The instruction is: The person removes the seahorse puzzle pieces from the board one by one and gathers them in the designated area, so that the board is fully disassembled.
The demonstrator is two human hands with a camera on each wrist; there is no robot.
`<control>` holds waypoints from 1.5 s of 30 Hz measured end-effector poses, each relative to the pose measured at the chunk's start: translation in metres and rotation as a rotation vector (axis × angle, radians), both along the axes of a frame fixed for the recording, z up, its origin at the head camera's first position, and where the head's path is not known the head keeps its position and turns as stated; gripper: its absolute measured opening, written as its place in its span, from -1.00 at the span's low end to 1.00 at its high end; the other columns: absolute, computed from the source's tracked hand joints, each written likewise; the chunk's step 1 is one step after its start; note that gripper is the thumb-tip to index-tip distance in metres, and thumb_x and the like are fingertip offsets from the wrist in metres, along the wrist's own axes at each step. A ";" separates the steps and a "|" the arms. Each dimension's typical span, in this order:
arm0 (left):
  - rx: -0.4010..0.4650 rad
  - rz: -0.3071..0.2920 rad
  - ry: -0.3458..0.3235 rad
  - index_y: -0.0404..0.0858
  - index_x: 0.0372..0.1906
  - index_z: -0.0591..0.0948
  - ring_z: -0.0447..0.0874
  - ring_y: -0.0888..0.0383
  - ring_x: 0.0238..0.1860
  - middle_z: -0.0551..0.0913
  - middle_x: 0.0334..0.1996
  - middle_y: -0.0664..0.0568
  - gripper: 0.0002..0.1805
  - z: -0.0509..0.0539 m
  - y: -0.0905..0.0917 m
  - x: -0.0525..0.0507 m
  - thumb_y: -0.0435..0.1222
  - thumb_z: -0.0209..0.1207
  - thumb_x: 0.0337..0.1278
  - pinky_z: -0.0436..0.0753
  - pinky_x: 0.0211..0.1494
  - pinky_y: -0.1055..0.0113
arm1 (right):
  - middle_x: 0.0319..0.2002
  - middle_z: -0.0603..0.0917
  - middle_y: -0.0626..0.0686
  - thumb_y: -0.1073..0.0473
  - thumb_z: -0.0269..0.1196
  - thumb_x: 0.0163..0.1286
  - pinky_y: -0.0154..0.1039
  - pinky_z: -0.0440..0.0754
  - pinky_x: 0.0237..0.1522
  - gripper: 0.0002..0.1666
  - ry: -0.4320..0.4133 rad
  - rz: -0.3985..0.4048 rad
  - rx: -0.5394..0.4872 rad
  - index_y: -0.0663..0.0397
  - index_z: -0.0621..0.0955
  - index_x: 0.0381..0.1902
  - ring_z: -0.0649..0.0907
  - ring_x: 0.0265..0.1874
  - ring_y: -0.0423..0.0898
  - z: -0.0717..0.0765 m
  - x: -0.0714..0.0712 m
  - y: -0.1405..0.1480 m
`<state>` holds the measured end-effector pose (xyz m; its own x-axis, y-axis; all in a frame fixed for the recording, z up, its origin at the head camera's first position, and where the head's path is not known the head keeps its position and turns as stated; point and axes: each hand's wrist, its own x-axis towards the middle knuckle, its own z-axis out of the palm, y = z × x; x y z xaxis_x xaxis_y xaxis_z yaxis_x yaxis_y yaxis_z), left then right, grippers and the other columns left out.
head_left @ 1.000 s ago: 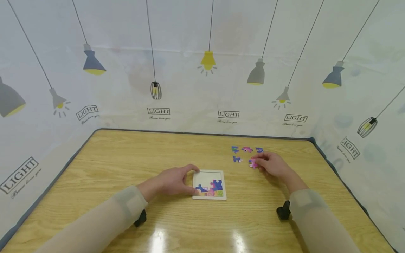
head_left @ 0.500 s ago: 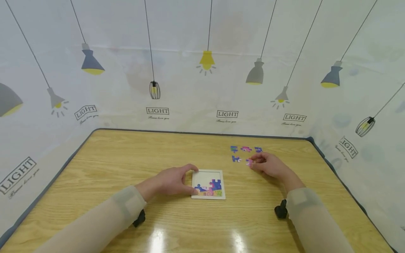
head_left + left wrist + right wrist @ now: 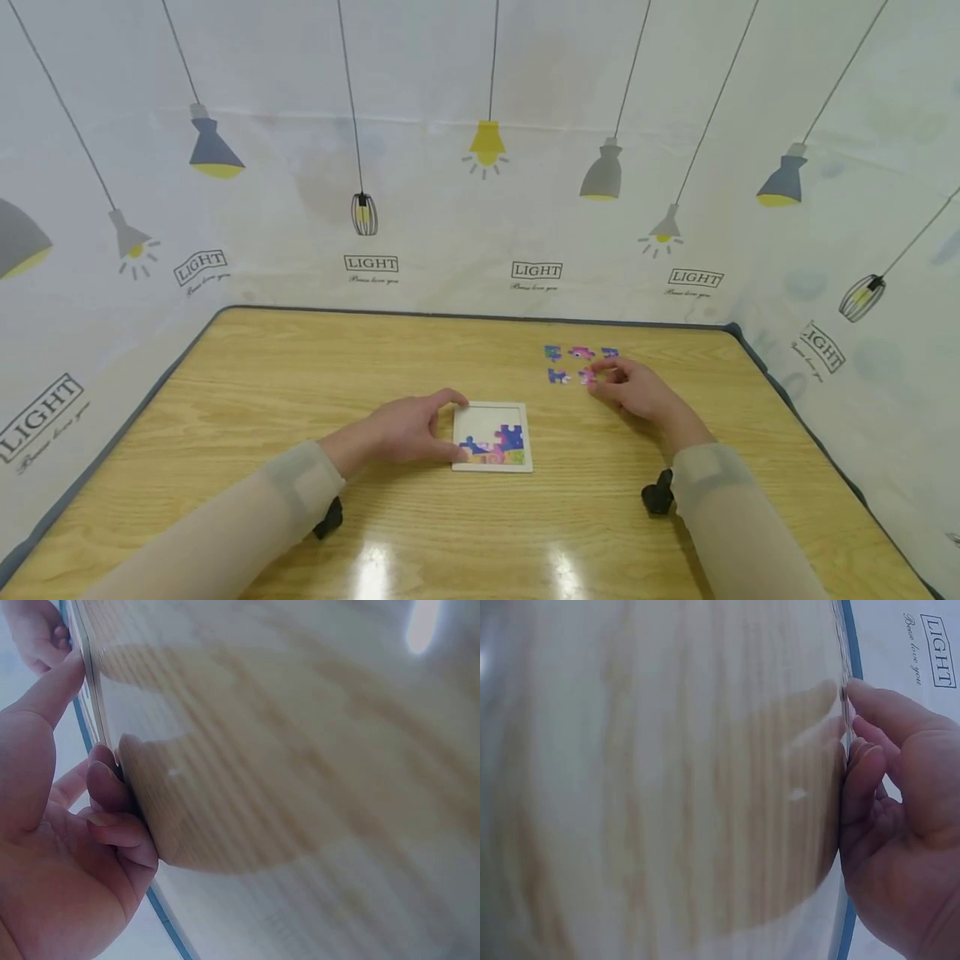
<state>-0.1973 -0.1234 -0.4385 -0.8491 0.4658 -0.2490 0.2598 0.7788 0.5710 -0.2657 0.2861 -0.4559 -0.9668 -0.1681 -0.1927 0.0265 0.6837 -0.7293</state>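
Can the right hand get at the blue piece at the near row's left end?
Probably yes: the right hand is close by and the blue piece lies uncovered; only the pink piece at the fingertips sits between.

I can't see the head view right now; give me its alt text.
The left hand holds a partly filled puzzle frame by its left side; farther right, the right hand touches a pink piece near four other loose pieces. Beyond the wooden table is a lamp-print wall.
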 end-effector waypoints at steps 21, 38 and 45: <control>0.002 -0.008 0.005 0.19 0.55 0.45 0.54 0.11 -0.34 0.64 -0.31 0.04 -0.15 0.001 0.000 0.000 0.22 0.51 0.21 0.45 -0.19 0.19 | -0.10 0.56 0.07 -0.03 0.37 0.62 -0.25 0.54 -0.38 -0.43 0.017 0.015 -0.002 0.07 0.59 0.44 0.53 -0.40 -0.10 0.000 0.001 0.000; -0.001 -0.006 0.004 0.18 0.56 0.44 0.54 0.11 -0.34 0.63 -0.31 0.04 -0.14 0.002 0.001 0.001 0.22 0.51 0.21 0.45 -0.19 0.20 | -0.09 0.53 0.09 -0.01 0.36 0.63 -0.24 0.54 -0.39 -0.46 0.013 0.015 -0.007 0.05 0.59 0.44 0.51 -0.44 -0.10 0.002 0.002 -0.003; -0.002 -0.008 0.011 0.17 0.56 0.44 0.53 0.11 -0.35 0.63 -0.31 0.05 -0.14 0.002 0.000 0.001 0.22 0.51 0.21 0.45 -0.20 0.20 | -0.08 0.52 0.09 -0.02 0.36 0.63 -0.24 0.54 -0.38 -0.45 0.013 0.015 -0.008 0.06 0.59 0.44 0.51 -0.39 -0.09 0.002 0.002 -0.004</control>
<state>-0.1967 -0.1229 -0.4368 -0.8479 0.4724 -0.2408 0.2725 0.7778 0.5663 -0.2638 0.2825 -0.4537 -0.9666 -0.1838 -0.1785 0.0067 0.6782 -0.7349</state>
